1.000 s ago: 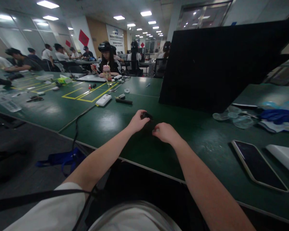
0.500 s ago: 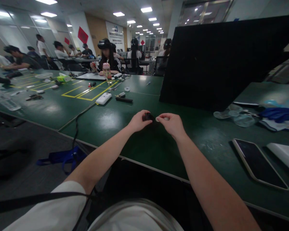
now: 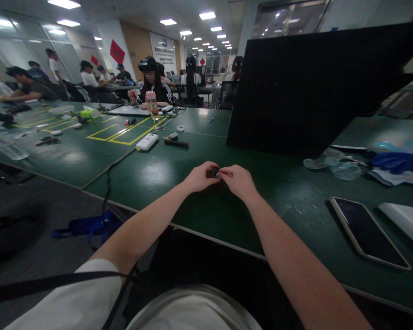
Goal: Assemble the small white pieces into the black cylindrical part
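Shiny green tabletop [image 3: 199, 215] here, with seams running across it. Taking 12 as straight ahead: there's a big black panel [image 3: 289, 91] standing at 1, a blue-and-white cloth bundle [image 3: 399, 162] at 2, and a phone [image 3: 370, 233] lying flat at 3-ish, white slab [image 3: 404, 222] just beside it. Round 11 you've got a white power bank [image 3: 147, 142], a black bar [image 3: 176, 143] near it, yellow tape outlines [image 3: 120, 143] and an upright pink-topped bottle [image 3: 152, 106]. Clear bottle [image 3: 11, 147] lying at 10.

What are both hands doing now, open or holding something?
Left hand: closed, holding a small dark object.
Right hand: closed, seemingly pinching a small pale piece, mostly hidden.
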Motion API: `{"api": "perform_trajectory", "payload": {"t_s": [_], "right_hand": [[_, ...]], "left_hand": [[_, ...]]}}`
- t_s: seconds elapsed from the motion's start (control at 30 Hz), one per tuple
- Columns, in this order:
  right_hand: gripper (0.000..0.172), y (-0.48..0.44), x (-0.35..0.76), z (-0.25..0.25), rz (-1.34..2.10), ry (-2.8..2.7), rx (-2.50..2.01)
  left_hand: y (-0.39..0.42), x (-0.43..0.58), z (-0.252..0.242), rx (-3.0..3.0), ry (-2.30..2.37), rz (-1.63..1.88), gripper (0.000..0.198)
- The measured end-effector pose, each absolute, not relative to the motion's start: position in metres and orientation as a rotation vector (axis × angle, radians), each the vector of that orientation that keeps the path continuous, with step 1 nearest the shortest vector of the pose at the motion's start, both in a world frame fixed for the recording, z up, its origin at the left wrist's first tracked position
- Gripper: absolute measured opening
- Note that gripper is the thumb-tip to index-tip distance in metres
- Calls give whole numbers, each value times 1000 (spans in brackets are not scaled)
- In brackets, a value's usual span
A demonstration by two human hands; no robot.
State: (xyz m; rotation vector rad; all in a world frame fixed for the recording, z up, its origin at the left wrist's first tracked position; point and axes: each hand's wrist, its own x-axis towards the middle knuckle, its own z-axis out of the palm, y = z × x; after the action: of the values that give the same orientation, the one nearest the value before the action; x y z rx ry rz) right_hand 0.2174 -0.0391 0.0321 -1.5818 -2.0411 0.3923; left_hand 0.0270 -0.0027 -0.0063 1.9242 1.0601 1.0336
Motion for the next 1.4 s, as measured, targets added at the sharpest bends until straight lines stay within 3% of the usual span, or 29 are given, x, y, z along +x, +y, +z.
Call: {"api": "perform_trajectory", "payload": {"t_s": [0.27, 0.7, 0.87, 1.07, 1.27, 1.4], "right_hand": [[49, -43, 217, 34, 401, -1841, -1669], [41, -23, 225, 21, 547, -1752, -1647], [54, -29, 219, 27, 583, -1728, -1628], [28, -34, 218, 31, 487, -1897, -1621], [42, -33, 220, 30, 595, -1798, -1635], [26, -36, 219, 31, 567, -1819, -1637]], "left_hand": [[-10, 28, -1, 2001, 996, 1006, 54], [-6, 26, 0, 1917, 1310, 1095, 47], [-6, 25, 2, 2024, 1481, 1005, 49], [-8, 26, 3, 2148, 1444, 1014, 49], [-11, 26, 6, 2247, 1362, 1005, 47], [-11, 25, 7, 2296, 1331, 983, 46]]}}
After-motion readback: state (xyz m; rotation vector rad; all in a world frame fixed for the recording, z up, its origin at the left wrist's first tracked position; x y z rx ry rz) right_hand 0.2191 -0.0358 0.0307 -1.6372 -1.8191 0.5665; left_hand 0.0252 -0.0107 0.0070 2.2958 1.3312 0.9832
